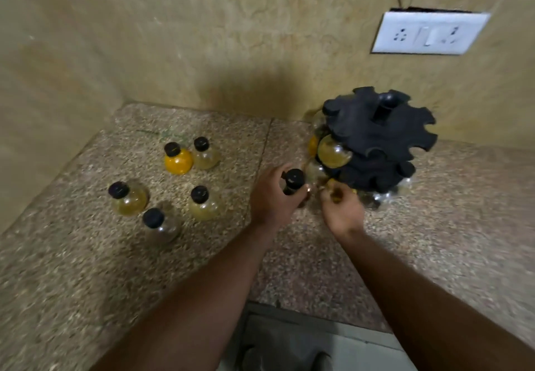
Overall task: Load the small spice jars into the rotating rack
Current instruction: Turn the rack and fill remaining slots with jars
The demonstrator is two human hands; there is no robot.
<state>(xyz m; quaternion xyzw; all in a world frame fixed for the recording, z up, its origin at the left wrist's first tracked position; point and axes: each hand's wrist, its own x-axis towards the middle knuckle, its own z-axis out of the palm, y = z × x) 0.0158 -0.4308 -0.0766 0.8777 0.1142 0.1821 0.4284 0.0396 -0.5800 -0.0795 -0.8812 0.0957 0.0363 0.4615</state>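
Spice jar [293, 181], black cap, centre of frame beside the black rack [376, 142]: gripped in the left hand [273, 197], fingers [301, 194] wrapped round its body. Right hand [343, 211] fingers pinched at the rack's lower tier; contents blurred. Five loose jars [199, 204] on the worktop [86, 269], centre left. No legible labels.

Left hand [275, 194] curled closed, thumb up top. Right hand [343, 211] pinched, fingers bunched. Both forearms extended forward, converging.

Black notched rotating rack [379, 136] stands at the counter's back right, a few round jars already slotted in. Five black-capped jars [199, 202] sit upright to its left, one bright orange [178, 160].
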